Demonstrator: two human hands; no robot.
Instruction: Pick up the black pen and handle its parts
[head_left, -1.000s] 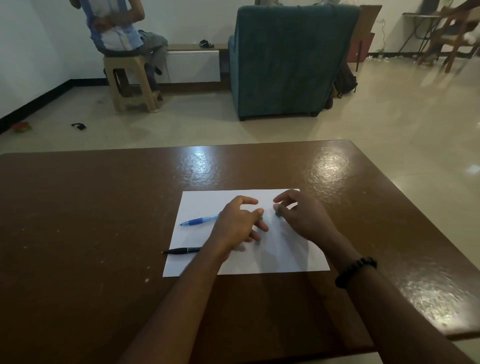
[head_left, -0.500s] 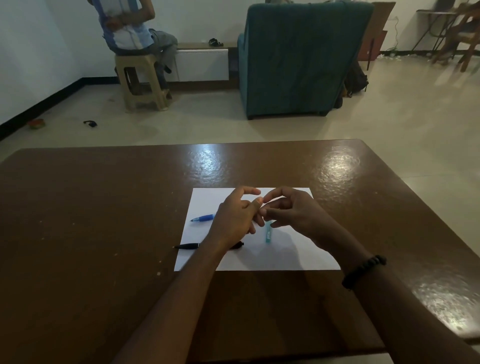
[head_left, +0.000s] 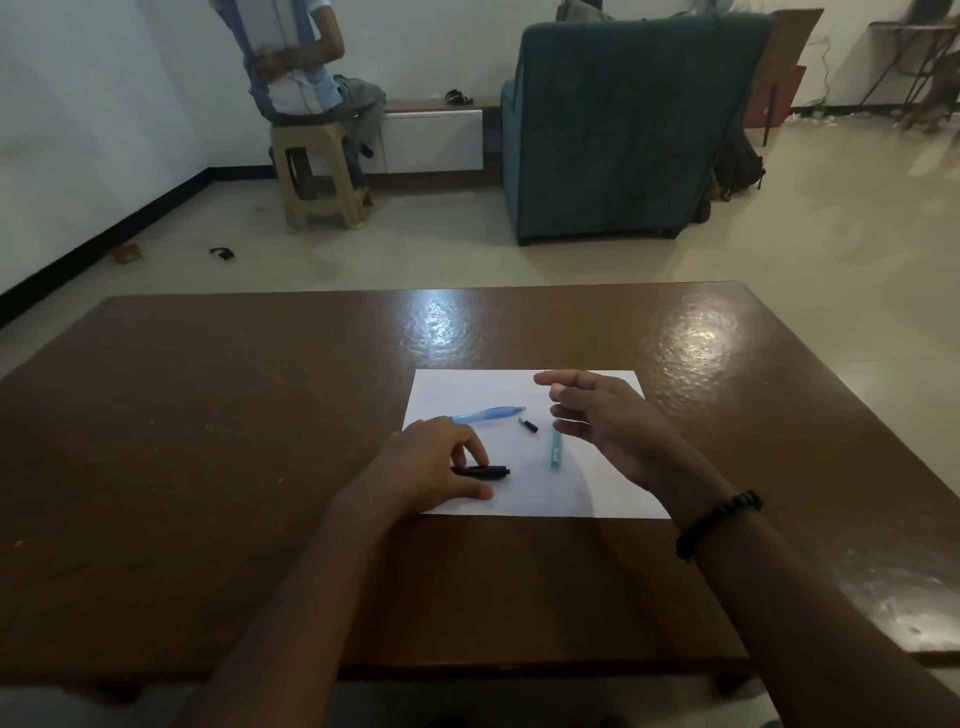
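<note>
A white sheet of paper (head_left: 467, 389) lies on the brown table (head_left: 208, 415). On it are a blue pen (head_left: 488, 414), a black pen (head_left: 488, 471), a small black piece (head_left: 529, 425) and a teal cap (head_left: 556, 451). My left hand (head_left: 431, 462) rests at the sheet's left edge, its fingers curled onto the black pen. My right hand (head_left: 608, 421) hovers over the right part of the sheet with fingers spread and holds nothing; a black bead bracelet (head_left: 719, 522) is on its wrist.
Beyond the table a person (head_left: 301, 62) sits on a beige stool (head_left: 317, 176) by the wall. A teal armchair (head_left: 623, 124) stands behind the table, a low white cabinet (head_left: 436, 137) between them. Small items (head_left: 222, 253) lie on the floor at left.
My hands have come apart. The left one moved down-left onto the black pen; the right one lifted away and spread. The small black piece and teal cap now lie exposed on the paper.
</note>
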